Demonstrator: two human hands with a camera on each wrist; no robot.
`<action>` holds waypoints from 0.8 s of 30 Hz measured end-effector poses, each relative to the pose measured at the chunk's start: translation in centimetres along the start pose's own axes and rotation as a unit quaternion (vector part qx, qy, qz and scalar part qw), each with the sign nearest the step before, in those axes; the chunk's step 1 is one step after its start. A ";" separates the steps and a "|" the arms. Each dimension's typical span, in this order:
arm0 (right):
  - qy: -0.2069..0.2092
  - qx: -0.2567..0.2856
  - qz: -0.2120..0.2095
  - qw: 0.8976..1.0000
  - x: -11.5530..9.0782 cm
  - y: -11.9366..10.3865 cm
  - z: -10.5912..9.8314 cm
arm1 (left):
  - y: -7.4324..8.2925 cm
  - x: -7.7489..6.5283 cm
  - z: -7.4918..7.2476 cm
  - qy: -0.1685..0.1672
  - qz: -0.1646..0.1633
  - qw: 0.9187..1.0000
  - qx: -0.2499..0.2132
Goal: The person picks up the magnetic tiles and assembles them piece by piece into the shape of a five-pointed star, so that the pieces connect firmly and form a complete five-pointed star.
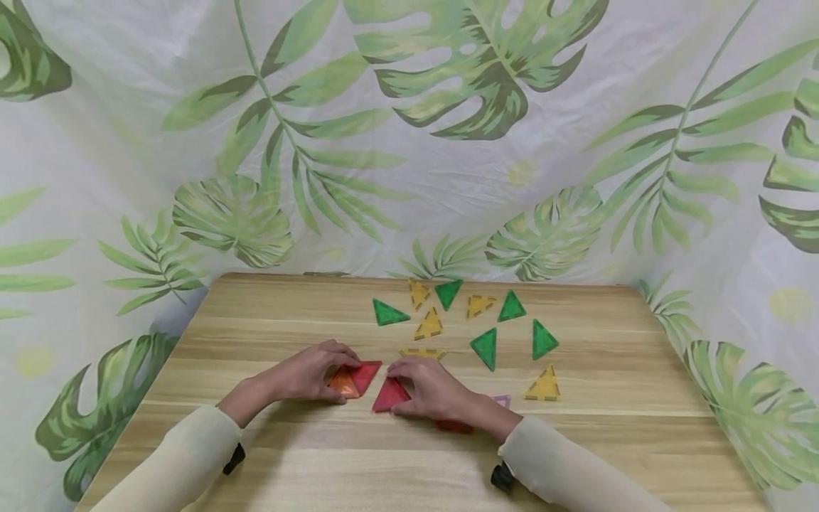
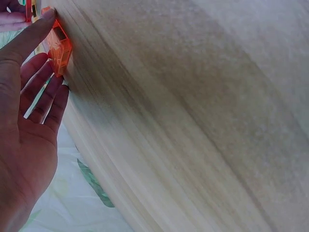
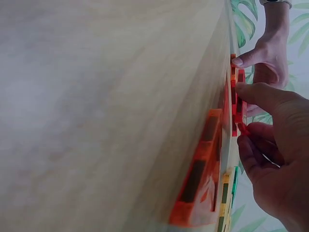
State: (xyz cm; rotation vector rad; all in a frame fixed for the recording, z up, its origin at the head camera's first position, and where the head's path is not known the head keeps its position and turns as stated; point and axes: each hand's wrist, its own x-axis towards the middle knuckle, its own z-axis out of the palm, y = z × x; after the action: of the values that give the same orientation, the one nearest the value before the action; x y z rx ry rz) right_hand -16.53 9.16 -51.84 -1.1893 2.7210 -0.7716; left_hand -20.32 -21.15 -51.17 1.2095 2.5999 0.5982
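On the wooden table, my left hand (image 1: 313, 371) holds an orange triangular magnetic tile (image 1: 343, 385), its thumb at the near corner and fingers at the far side. A red triangular tile (image 1: 367, 375) lies right against the orange one, edge to edge. Just to the right, my right hand (image 1: 434, 390) pinches another red triangular tile (image 1: 388, 397) between thumb and fingers. A narrow gap separates this tile from the left pair in the head view. In the left wrist view, the thumb and fingertips meet the orange tile's edges.
An orange-red tile (image 1: 456, 427) and a purple tile (image 1: 502, 401) lie partly hidden under my right wrist. Farther back are several green triangles (image 1: 512, 306) and several yellow triangles (image 1: 430, 324). A leaf-patterned cloth (image 1: 441, 178) hangs behind the table (image 1: 288, 455).
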 end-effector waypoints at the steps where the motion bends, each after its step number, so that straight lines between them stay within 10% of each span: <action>1: 0.004 -0.005 0.000 1.000 0.2 0.0 0.0 | 0.0 0.0 0.0 0.000 0.001 1.000 -0.001; 24: 0.032 -0.030 0.019 0.999 2.7 -0.7 1.1 | 0.1 -0.1 0.0 0.010 0.010 1.000 0.004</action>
State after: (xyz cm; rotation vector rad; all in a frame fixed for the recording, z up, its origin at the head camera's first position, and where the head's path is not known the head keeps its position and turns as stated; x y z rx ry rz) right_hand -17.63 6.38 -52.09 -1.1412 2.8290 -0.7416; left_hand -20.20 -21.18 -51.10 1.2391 2.6131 0.6069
